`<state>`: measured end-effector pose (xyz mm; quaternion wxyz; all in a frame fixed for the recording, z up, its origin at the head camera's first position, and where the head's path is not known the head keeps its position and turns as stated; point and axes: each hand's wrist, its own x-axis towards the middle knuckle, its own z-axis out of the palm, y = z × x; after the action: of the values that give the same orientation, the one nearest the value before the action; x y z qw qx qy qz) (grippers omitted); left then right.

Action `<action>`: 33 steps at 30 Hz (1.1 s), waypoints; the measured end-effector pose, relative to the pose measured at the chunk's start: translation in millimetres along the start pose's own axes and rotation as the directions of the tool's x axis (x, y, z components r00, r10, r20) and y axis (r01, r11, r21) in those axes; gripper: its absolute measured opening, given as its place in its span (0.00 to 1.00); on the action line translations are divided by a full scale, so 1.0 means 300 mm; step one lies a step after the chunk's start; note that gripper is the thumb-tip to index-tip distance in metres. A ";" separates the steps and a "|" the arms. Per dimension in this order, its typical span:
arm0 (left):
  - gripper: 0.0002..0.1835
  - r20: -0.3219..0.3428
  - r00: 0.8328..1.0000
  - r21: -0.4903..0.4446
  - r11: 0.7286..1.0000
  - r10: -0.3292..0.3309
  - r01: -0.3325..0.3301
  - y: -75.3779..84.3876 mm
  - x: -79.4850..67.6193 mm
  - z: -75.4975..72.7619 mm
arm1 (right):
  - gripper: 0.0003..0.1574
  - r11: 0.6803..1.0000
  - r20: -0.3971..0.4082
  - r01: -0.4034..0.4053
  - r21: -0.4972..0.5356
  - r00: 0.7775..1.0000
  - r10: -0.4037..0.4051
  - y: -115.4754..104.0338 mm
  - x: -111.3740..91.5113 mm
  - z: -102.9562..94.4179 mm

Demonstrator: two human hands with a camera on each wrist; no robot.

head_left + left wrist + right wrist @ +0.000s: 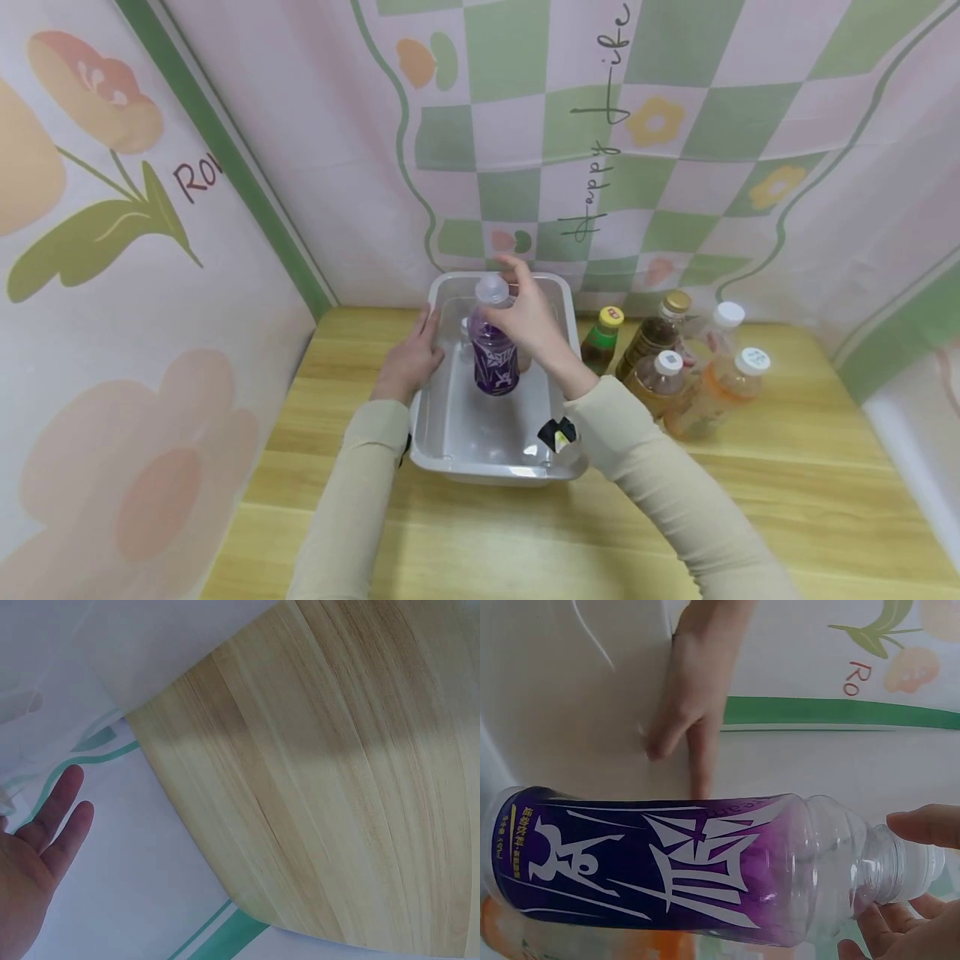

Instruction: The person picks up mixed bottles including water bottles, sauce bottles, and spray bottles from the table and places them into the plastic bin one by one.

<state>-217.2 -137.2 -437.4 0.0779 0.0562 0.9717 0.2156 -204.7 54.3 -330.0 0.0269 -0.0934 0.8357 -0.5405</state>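
Observation:
A clear sports drink bottle (495,358) with a purple label and a whitish cap stands upright in the light plastic bin (495,472). My right hand (534,321) reaches over it from the right, thumb and fingers around the neck just under the cap. In the right wrist view, the thumb lies on one side of the neck and curled fingers on the other. My left hand (408,358) rests against the bin's left rim with straight fingers. Two of its fingers (64,802) show in the left wrist view.
An orange-labelled bottle (592,934) appears behind the purple one. Right of the bin stand several drinks bottles, including a green-labelled one with a yellow cap (611,317) and an orange drink with a white cap (752,361). Patterned cloth walls (360,167) border the wooden table (480,533).

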 end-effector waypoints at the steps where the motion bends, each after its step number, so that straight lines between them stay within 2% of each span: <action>1: 0.38 -0.006 1.000 -0.003 1.000 0.001 -0.001 0.000 0.000 0.000 | 0.51 1.000 0.003 -0.007 -0.006 1.000 0.007 0.002 0.006 0.008; 9: 0.37 -0.036 0.999 -0.035 0.999 -0.003 0.001 -0.002 -0.003 0.002 | 0.50 0.999 0.000 -0.012 -0.047 1.000 0.012 0.015 0.038 0.063; 16: 0.35 -0.076 0.997 -0.011 1.000 0.007 -0.008 -0.004 0.001 0.010 | 0.47 0.998 -0.025 -0.023 -0.065 0.999 0.022 0.040 0.055 0.101; 21: 0.34 -0.094 0.996 0.005 1.000 0.013 -0.013 -0.003 0.000 0.011 | 0.45 0.998 -0.054 0.006 -0.069 0.999 -0.010 0.067 0.068 0.125; 33: 0.35 -0.069 0.998 0.029 0.999 -0.014 0.016 0.000 0.000 0.006 | 0.46 0.997 -0.045 -0.056 -0.056 0.998 0.054 0.098 0.090 0.170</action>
<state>-216.8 -136.5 -438.8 0.0453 0.0426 0.9773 0.2025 -227.4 15.2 -376.3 0.0208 -0.0594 0.8533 -0.5176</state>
